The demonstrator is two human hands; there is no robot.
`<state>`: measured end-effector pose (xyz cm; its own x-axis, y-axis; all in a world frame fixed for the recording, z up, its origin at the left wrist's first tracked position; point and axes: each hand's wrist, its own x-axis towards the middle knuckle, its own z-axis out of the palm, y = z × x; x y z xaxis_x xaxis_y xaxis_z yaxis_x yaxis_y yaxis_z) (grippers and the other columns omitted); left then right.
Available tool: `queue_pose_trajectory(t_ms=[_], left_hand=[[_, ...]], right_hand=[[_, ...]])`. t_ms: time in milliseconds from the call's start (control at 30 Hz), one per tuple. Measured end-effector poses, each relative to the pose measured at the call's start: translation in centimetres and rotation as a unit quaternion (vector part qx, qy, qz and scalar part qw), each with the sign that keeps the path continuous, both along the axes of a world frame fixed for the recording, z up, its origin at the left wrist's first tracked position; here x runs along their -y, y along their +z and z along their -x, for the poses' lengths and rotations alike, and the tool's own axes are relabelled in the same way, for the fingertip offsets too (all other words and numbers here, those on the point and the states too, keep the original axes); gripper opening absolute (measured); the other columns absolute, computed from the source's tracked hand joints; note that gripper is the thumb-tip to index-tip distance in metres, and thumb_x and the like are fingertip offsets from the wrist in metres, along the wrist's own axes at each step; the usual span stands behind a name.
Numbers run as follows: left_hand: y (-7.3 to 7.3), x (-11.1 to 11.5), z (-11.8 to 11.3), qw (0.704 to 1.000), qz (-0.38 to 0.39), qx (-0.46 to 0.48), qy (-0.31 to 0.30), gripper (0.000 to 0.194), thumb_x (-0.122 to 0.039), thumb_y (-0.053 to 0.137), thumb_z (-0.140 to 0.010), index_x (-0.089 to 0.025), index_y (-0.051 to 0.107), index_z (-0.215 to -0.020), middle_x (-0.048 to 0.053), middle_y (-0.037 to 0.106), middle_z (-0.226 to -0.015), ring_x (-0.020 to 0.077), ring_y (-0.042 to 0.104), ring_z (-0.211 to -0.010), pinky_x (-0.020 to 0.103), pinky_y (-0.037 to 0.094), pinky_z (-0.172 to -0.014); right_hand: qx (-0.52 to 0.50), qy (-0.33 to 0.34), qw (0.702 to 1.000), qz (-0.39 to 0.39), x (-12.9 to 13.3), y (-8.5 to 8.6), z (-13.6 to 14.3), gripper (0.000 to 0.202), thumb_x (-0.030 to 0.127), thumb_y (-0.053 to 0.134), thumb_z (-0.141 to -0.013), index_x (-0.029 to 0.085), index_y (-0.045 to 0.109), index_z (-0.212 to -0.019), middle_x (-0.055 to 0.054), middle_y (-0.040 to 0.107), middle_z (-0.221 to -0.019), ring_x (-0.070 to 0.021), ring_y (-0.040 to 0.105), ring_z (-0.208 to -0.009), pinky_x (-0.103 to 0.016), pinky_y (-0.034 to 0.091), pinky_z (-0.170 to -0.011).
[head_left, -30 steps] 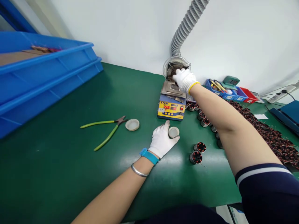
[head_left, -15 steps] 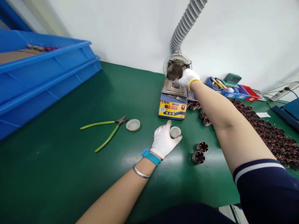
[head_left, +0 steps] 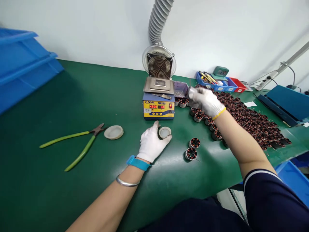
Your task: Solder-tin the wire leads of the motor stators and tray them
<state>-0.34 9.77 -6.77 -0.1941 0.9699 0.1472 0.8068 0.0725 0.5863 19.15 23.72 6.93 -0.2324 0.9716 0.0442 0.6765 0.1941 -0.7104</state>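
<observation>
My left hand [head_left: 152,143], in a white glove, rests on the table with thumb and forefinger curved round a small white round dish [head_left: 165,132]. In my gloved right hand [head_left: 207,101], raised over the rows at the right, is a silvery motor stator [head_left: 192,92], blurred by motion. The yellow and blue solder pot [head_left: 158,109] stands beyond my left hand, its red digits lit. Two upright stators with copper windings, the nearer one [head_left: 191,154] trailing a wire, stand to the right of the dish. More stators [head_left: 198,116] are lined up below my right hand.
Open green-handled cutting pliers [head_left: 84,149] and a second shallow dish [head_left: 113,132] lie at the left. Blue crates [head_left: 26,61] stand at far left. A fan [head_left: 159,66] with a grey hose [head_left: 158,24] sits behind the pot. Many wound parts [head_left: 243,114] cover the right side.
My right hand has moved from above the solder pot to the right, carrying the stator. My left hand stays at the small dish. The view has turned to the right.
</observation>
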Motion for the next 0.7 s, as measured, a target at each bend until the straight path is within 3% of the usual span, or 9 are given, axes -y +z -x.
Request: queue_pose_trajectory(t_ms=[133,233,333,433,500,567,633,700], left_hand=[[-0.1,0.0,0.1,1.0,0.003,0.007,0.0,0.079,-0.051,0.062,-0.078,-0.011,0.044,-0.143,0.015,0.068,-0.127,0.0364,0.061,-0.118,0.048,0.047,-0.102],[-0.1,0.0,0.2,1.0,0.001,0.011,0.002,0.079,-0.053,0.061,-0.078,-0.011,0.043,-0.143,0.015,0.068,-0.127,0.0366,0.061,-0.119,0.048,0.047,-0.102],[0.0,0.0,0.3,1.0,-0.004,0.012,0.003,0.077,-0.053,0.061,-0.078,-0.014,0.044,-0.141,0.015,0.068,-0.127,0.036,0.062,-0.119,0.048,0.048,-0.101],[0.0,0.1,0.2,1.0,-0.013,0.016,0.001,0.076,-0.052,0.062,-0.077,-0.014,0.045,-0.141,0.015,0.069,-0.126,0.0353,0.063,-0.118,0.048,0.049,-0.101],[-0.1,0.2,0.2,1.0,-0.014,0.022,-0.001,0.077,-0.052,0.063,-0.077,-0.013,0.045,-0.141,0.015,0.068,-0.126,0.0353,0.063,-0.119,0.049,0.048,-0.102],[-0.4,0.2,0.3,0.999,-0.015,0.035,0.002,0.078,-0.051,0.063,-0.077,-0.012,0.045,-0.142,0.015,0.068,-0.128,0.0346,0.062,-0.12,0.049,0.047,-0.104],[-0.7,0.1,0.4,0.998,-0.02,0.06,0.009,0.077,-0.049,0.065,-0.078,-0.013,0.044,-0.143,0.014,0.067,-0.129,0.0329,0.061,-0.122,0.048,0.045,-0.107],[-1.0,-0.2,0.5,0.995,-0.031,0.094,0.02,0.076,-0.047,0.067,-0.077,-0.015,0.044,-0.143,0.014,0.067,-0.129,0.0305,0.061,-0.123,0.046,0.044,-0.109]], right_hand=[[0.067,0.005,0.994,0.089,5.4,-5.2,-4.5,0.055,0.032,0.066,-0.081,0.02,0.053,-0.133,-0.005,0.073,-0.097,-0.0174,0.069,-0.082,-0.03,0.057,-0.073],[0.094,0.025,0.987,0.125,7.1,-7.6,-5.8,0.059,0.032,0.072,-0.075,0.02,0.056,-0.131,-0.004,0.074,-0.101,-0.0186,0.07,-0.089,-0.031,0.057,-0.079],[0.09,0.077,0.982,0.147,7.2,-8.2,-6.6,0.056,0.037,0.074,-0.075,0.02,0.062,-0.127,-0.003,0.074,-0.103,-0.0184,0.071,-0.093,-0.029,0.055,-0.083],[0.07,0.176,0.964,0.185,7.0,-7.6,-7.5,0.053,0.041,0.068,-0.081,0.02,0.061,-0.13,-0.003,0.074,-0.109,-0.0167,0.071,-0.093,-0.027,0.055,-0.083],[0.079,0.174,0.971,0.142,6.8,-7.0,-7.6,0.053,0.042,0.061,-0.087,0.019,0.058,-0.135,-0.006,0.071,-0.12,-0.0179,0.07,-0.101,-0.029,0.054,-0.087],[0.156,0.101,0.983,0.01,6.5,-6.7,-7.2,0.054,0.042,0.057,-0.089,0.018,0.055,-0.138,-0.01,0.067,-0.128,-0.0228,0.064,-0.115,-0.036,0.05,-0.097],[0.283,0.041,0.95,-0.123,6.0,-6.7,-6.3,0.057,0.038,0.058,-0.087,0.016,0.053,-0.14,-0.015,0.065,-0.129,-0.029,0.057,-0.124,-0.045,0.042,-0.106],[0.377,0.054,0.907,-0.182,5.1,-6.6,-5.3,0.056,0.031,0.057,-0.086,0.013,0.054,-0.139,-0.018,0.066,-0.125,-0.0329,0.053,-0.127,-0.051,0.033,-0.111]])
